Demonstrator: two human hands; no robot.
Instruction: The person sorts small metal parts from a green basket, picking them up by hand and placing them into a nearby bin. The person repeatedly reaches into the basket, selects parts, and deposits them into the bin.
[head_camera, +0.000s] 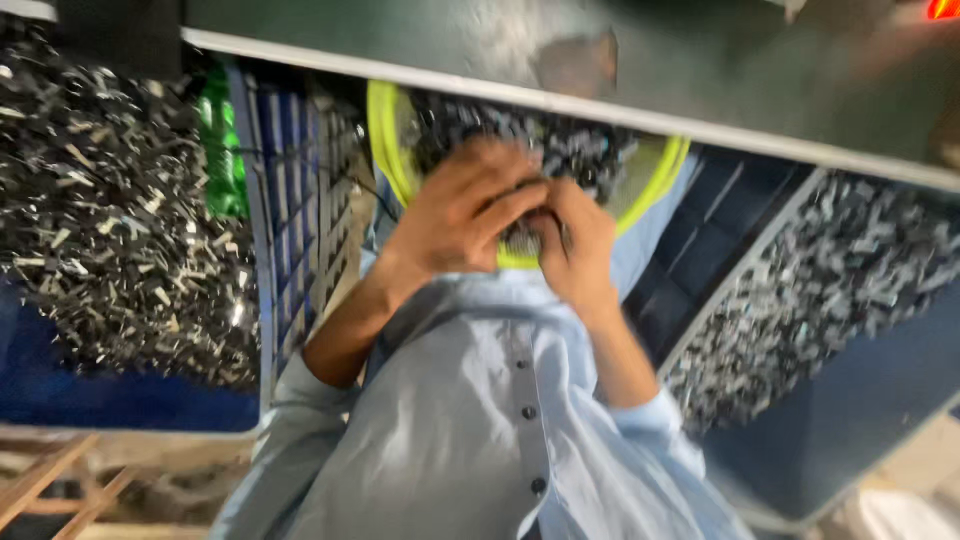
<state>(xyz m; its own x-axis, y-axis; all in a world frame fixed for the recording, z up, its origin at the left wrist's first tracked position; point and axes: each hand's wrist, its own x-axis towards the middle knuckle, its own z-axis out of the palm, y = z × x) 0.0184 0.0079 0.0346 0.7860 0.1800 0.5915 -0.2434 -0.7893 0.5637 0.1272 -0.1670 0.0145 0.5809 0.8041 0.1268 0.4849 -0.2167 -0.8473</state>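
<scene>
In the head view, a round basin (385, 150) with a bright yellow-green rim is seen on the person's lap, below the edge of a grey worktop (400, 40). It is filled with small, dark, shiny metal pieces (560, 145), blurred by motion. The left hand (465, 205) is curled over the heap at the near rim, fingers bent around a clump of pieces. The right hand (575, 240) is pressed against it, fingers closed on the same clump; the exact grip cannot be told through the blur. Both forearms are bare, with light blue shirt sleeves (655, 420) rolled up.

A large heap of metal scraps (110, 210) is seen at one side in a blue tray, and a second heap (830, 280) at the other side. A green plastic bottle (222, 150) is lodged beside a blue crate (295, 200). Wooden slats (50, 480) are visible in the lower corner.
</scene>
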